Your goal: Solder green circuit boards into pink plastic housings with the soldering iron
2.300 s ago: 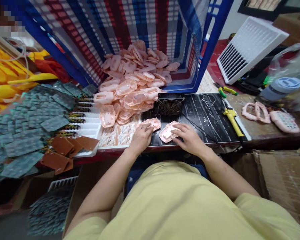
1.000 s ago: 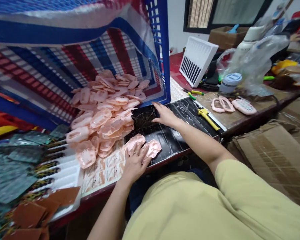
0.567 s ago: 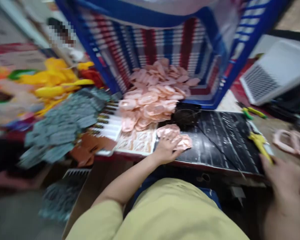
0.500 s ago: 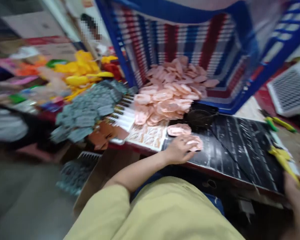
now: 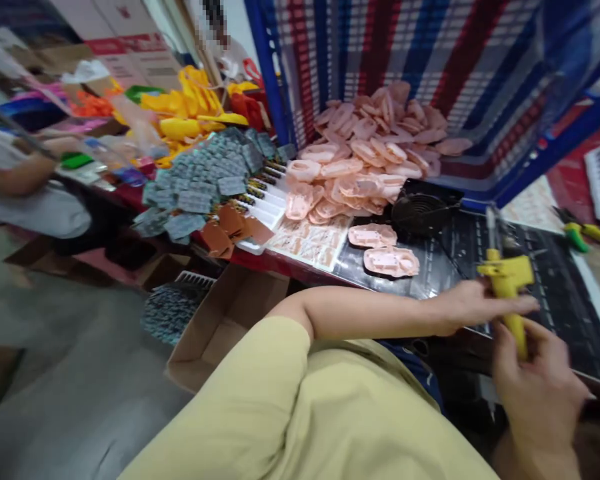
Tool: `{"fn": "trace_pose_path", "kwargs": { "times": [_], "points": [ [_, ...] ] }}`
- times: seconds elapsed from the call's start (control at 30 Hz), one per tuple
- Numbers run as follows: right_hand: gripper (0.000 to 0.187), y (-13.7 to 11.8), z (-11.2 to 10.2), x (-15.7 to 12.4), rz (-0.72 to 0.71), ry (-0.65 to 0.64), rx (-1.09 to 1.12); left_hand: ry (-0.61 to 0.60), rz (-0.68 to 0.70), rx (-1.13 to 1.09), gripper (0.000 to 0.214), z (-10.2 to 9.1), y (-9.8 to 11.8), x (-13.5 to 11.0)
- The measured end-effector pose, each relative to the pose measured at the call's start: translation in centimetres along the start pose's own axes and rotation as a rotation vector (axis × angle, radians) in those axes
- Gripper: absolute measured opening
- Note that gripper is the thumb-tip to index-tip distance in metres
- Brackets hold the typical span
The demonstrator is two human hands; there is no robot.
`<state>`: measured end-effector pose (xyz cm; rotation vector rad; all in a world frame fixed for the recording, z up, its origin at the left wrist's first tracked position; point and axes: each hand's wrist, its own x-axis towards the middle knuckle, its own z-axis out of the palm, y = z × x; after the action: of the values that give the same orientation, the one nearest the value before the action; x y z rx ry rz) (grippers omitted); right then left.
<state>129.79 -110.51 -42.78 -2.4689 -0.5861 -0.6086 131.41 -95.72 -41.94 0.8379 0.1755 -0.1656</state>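
A yellow soldering gun (image 5: pixel 507 280) points its metal tip up and away, over the dark bench top. My right hand (image 5: pixel 537 383) is closed around the lower end of its handle. Higher up, my left hand (image 5: pixel 467 308) grips the same handle from the left, thumb lying across it. Two pink plastic shell halves (image 5: pixel 391 262) lie side by side on the bench, left of both hands. Behind them rests a small black fan (image 5: pixel 425 208) with a cable. A large heap of similar pink shells (image 5: pixel 357 167) is piled farther back.
A blue crate frame (image 5: pixel 270 87) with striped cloth surrounds the pink heap. Grey-green circuit boards (image 5: pixel 205 173) are stacked at left, beside brown pieces (image 5: pixel 230 233). Pliers (image 5: pixel 575 233) lie at right. An open cardboard box (image 5: pixel 225 327) stands below. Another person's arm (image 5: pixel 25 170) shows far left.
My left hand has let go of a pink shell, leaving it on the bench, and moved right onto the soldering gun. My right hand has brought the gun leftward. The view has shifted.
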Motion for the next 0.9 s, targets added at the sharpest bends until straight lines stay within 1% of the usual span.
{"fn": "trace_pose_path", "kwargs": {
  "times": [0.03, 0.07, 0.13, 0.17, 0.2, 0.23, 0.27, 0.3, 0.33, 0.37, 0.4, 0.43, 0.5, 0.53, 0.57, 0.63, 0.7, 0.77, 0.8, 0.83, 0.87, 0.9],
  "points": [
    [0.044, -0.6, -0.1, -0.1, -0.069, 0.001, 0.016, 0.050, 0.011, -0.051, 0.018, 0.4, 0.2, -0.1],
    [0.043, -1.2, -0.3, -0.2, -0.136, 0.029, 0.036, 0.085, 0.026, -0.088, 0.018, 0.5, 0.4, -0.2],
    [0.041, -1.9, -0.5, -0.7, -0.258, 0.150, 0.105, 0.107, 0.061, -0.131, 0.024, 0.3, 1.1, -0.4],
    [0.038, -2.1, -0.6, -1.2, -0.324, 0.182, 0.168, 0.111, 0.082, -0.141, 0.026, 0.2, 1.5, -0.4],
    [0.034, -2.2, -0.5, -1.8, -0.385, 0.163, 0.262, 0.110, 0.102, -0.150, 0.027, 0.1, 1.9, -0.3],
    [0.030, -2.2, -0.2, -2.3, -0.418, 0.092, 0.380, 0.102, 0.121, -0.156, 0.027, 0.1, 2.2, -0.3],
    [0.026, -2.2, 0.3, -2.7, -0.396, -0.007, 0.513, 0.095, 0.145, -0.151, 0.028, 0.2, 2.4, -0.2],
    [0.024, -2.1, 1.0, -2.9, -0.305, -0.088, 0.632, 0.087, 0.159, -0.130, 0.030, 0.4, 2.5, -0.2],
    [0.025, -1.9, 2.0, -2.9, -0.153, -0.117, 0.715, 0.078, 0.152, -0.096, 0.032, 0.7, 2.5, -0.3],
    [0.033, -1.6, 3.0, -2.5, 0.001, -0.084, 0.771, 0.065, 0.123, -0.057, 0.036, 1.1, 2.4, -0.3],
    [0.044, -1.3, 4.1, -1.9, 0.126, -0.017, 0.801, 0.049, 0.081, -0.020, 0.043, 1.5, 2.1, -0.2],
    [0.057, -0.9, 5.1, -1.1, 0.204, 0.066, 0.819, 0.034, 0.038, 0.010, 0.051, 1.9, 1.7, -0.1],
    [0.076, 0.0, 6.9, 0.8, 0.235, 0.213, 0.838, 0.013, -0.010, 0.065, 0.066, 2.7, 0.8, 0.5],
    [0.080, 0.4, 7.5, 1.7, 0.238, 0.276, 0.839, 0.006, -0.005, 0.102, 0.069, 3.0, 0.3, 0.9],
    [0.082, 0.8, 7.9, 2.5, 0.250, 0.333, 0.838, -0.003, 0.012, 0.154, 0.069, 3.2, 0.0, 1.3],
    [0.079, 1.2, 8.3, 3.8, 0.285, 0.396, 0.828, -0.054, 0.064, 0.290, 0.065, 3.1, 0.0, 1.8],
    [0.073, 1.4, 8.0, 4.9, 0.321, 0.413, 0.828, -0.140, 0.128, 0.472, 0.062, 2.0, 1.0, 1.4],
    [0.071, 1.7, 7.2, 6.0, 0.314, 0.403, 0.862, -0.208, 0.185, 0.752, 0.058, -0.3, 2.9, 0.0],
    [0.071, 2.0, 6.7, 6.7, 0.290, 0.400, 0.887, -0.225, 0.190, 0.957, 0.056, -1.8, 4.0, -1.1],
    [0.070, 2.4, 6.1, 7.4, 0.257, 0.398, 0.906, -0.215, 0.232, 1.169, 0.049, -3.5, 5.2, -2.3],
    [0.069, 2.9, 5.5, 8.0, 0.230, 0.420, 0.899, -0.137, 0.296, 1.375, 0.043, -5.2, 6.2, -3.5],
    [0.069, 3.5, 4.9, 8.6, 0.209, 0.410, 0.860, 0.015, 0.339, 1.569, 0.043, -6.9, 7.0, -4.6]
  ]
}}
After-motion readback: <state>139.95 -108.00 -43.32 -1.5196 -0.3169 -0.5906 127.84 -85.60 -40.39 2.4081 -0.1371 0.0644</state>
